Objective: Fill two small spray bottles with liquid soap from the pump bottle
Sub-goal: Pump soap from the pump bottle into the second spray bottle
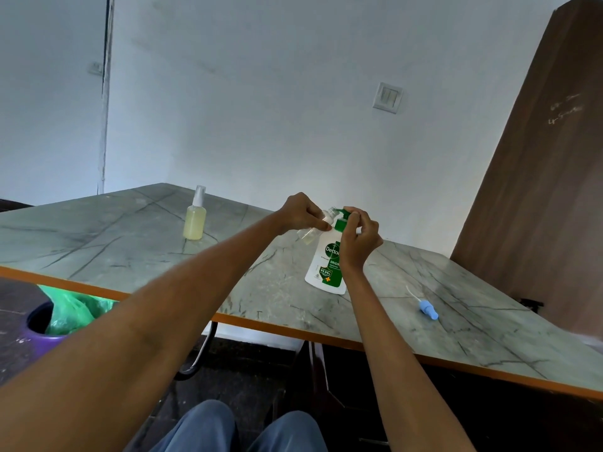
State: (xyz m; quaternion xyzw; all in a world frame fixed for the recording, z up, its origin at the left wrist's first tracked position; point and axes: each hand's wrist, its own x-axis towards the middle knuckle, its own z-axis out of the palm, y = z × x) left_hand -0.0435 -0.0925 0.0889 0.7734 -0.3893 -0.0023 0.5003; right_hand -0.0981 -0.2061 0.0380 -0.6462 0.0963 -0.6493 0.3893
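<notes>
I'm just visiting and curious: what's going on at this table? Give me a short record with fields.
activity: filling a small spray bottle with soap
left hand: holds the empty clear bottle tilted, mouth at the pump spout
right hand: on the green pump head of the soap bottle
done so far: one capped spray bottle with yellowish liquid stands on the table, to the left
set aside: blue spray cap with its tube lies to the right
off the table: purple bin with green bag, lower left

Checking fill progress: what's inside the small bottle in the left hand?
The clear bottle, tilted with its open neck at the pump, shows a little pale liquid near its base. The left hand covers part of its middle, so that part can't be seen.
</notes>
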